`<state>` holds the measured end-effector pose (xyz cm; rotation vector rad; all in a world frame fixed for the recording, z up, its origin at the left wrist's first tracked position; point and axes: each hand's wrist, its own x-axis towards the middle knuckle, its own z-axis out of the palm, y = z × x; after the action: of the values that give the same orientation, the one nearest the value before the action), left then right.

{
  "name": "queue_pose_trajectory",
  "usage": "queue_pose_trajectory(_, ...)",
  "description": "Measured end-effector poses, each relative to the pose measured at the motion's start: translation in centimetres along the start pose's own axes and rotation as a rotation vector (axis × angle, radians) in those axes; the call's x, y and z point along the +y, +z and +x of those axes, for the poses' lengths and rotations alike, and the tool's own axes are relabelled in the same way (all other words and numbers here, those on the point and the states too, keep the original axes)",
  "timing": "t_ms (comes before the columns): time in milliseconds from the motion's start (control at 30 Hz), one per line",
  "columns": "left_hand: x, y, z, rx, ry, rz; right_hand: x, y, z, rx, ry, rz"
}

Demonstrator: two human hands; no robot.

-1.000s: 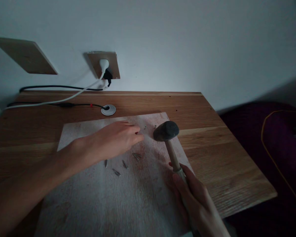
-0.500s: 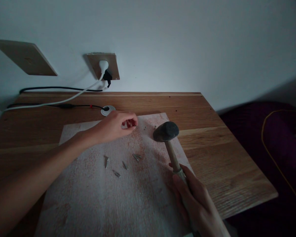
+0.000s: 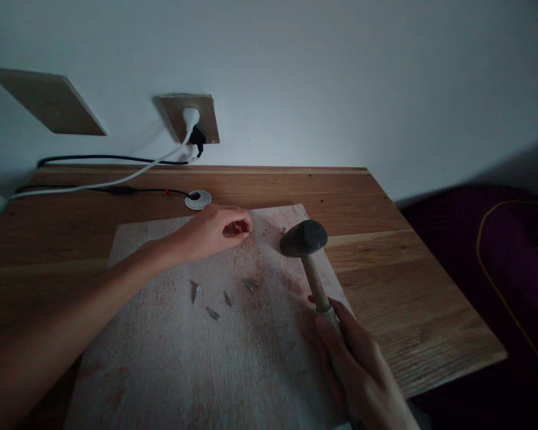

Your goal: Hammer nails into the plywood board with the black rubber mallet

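My right hand [image 3: 356, 352] is wrapped round the handle of a mallet [image 3: 303, 239], whose dark, rounded head is raised over the board's far right part. Fingertips and thumb of my left hand [image 3: 219, 232] are pinched together low over the board's far edge; whatever is between them is too small and hidden to name. Just right of those fingers, a small metal piece [image 3: 265, 232] shows on the pale, worn board [image 3: 161, 358], and another [image 3: 283, 230] sits beside the mallet head. Several silvery, pointed nails or screws [image 3: 213, 313] lie loose nearer me.
Under the board is a wooden tabletop [image 3: 394, 286] against a white wall. A wall socket [image 3: 210, 116] holds a white plug and a black plug, with cables [image 3: 130, 176] along the back left. A round cable grommet [image 3: 198, 200] lies behind my left hand. Purple fabric [image 3: 452, 221] is at the right.
The whole view has shifted very slightly. Both hands keep the same pose, the left still pinched and the right still gripping the raised mallet.
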<state>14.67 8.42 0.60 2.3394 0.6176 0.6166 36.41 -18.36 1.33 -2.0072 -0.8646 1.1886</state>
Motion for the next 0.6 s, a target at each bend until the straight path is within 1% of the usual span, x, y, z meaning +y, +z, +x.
queue_pose_trajectory(233,0.14,0.07,0.00,0.013,0.018,-0.012,0.25,0.07,-0.01,0.021,-0.039,-0.007)
queue_pose_trajectory(333,0.05,-0.01,-0.09,0.010,0.018,-0.008,0.48,0.09,0.04,0.047,-0.028,0.006)
queue_pose_trajectory(467,-0.01,-0.13,-0.13,-0.002,0.024,0.004,0.27,0.03,0.11,0.007,-0.023,0.007)
queue_pose_trajectory(600,0.03,-0.18,-0.03,-0.007,0.033,0.017,-0.05,-0.11,0.06,0.005,0.028,0.016)
